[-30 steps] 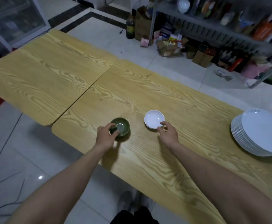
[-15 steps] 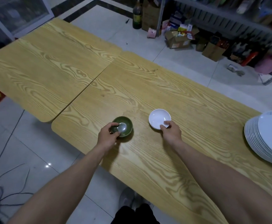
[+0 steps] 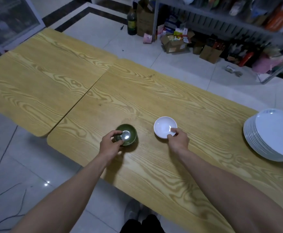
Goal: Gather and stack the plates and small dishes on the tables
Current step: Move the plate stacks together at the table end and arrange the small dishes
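A small green dish sits near the front edge of the right-hand wooden table. My left hand grips its near rim, thumb over the edge and fingers curled around the side. To its right a small white dish is pinched at its near rim by my right hand, thumb on top; it looks slightly raised off the table. A tall stack of white plates stands at the table's right end, well away from both hands.
A second wooden table adjoins on the left. Beyond the tables, cardboard boxes, a dark bottle and metal shelving crowd the tiled floor. Cables lie on the floor at lower left.
Both hands have closed on the dishes' near rims. The right thumb has come over the white dish's edge, and that dish looks lifted a little. The camera view has shifted slightly.
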`<state>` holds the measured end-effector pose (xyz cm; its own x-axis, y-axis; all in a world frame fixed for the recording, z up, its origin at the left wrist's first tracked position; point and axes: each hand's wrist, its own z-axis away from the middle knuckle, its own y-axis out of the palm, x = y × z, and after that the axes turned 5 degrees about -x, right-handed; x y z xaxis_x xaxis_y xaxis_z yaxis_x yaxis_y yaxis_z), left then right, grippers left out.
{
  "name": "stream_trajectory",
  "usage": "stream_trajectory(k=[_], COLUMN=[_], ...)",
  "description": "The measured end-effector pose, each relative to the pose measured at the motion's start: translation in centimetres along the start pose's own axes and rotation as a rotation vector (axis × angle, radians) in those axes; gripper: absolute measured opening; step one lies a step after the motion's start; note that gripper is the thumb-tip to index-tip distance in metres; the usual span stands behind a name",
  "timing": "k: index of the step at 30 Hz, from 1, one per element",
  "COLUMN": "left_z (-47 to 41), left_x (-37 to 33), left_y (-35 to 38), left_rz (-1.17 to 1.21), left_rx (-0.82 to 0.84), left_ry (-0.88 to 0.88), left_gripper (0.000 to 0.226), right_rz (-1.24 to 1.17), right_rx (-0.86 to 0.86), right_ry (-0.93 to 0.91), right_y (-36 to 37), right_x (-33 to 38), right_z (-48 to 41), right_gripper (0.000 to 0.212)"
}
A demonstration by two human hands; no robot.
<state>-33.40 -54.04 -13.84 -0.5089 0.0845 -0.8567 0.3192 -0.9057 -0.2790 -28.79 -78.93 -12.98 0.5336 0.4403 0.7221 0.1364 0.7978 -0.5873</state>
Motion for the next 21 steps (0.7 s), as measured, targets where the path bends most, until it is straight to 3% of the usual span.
stream_trajectory(k=[21], left_z=[3.3], left_x=[-12.8], left_y=[10.4], left_rz=[-0.05], left_rx=[0.294], left_ry=[0.271], left_gripper=[0.031], right_rz=[-0.259], right_rx=[-0.373], right_ry=[0.106], right_y=[-14.3], right_x=[-0.1], right_z=[2.9], right_gripper=[0.038])
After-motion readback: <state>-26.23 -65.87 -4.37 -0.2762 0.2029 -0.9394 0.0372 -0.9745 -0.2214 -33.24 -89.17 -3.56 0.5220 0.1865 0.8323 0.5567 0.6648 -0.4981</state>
